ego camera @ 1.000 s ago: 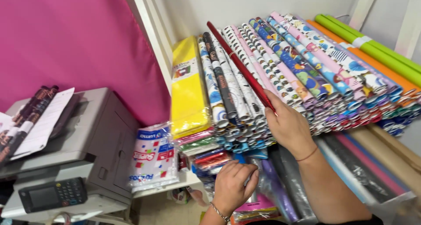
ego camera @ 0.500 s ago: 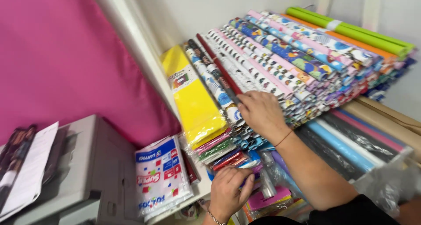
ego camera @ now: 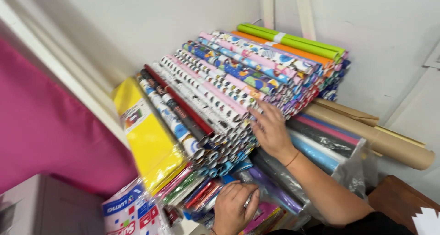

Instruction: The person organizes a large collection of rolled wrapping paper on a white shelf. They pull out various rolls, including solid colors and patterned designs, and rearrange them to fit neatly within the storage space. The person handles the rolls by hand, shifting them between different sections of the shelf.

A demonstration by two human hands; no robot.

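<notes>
Shifted lower, the right hand (ego camera: 270, 129) now rests flat, fingers spread, on the ends of the stacked paper rolls (ego camera: 220, 102), gripping none. Below, the left hand (ego camera: 233, 207) curls around a purple roll (ego camera: 275, 191); nothing is pulled free yet.

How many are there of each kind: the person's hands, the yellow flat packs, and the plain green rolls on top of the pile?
hands: 2, left hand and right hand
yellow flat pack: 1
green rolls: 2
Total: 5
</notes>
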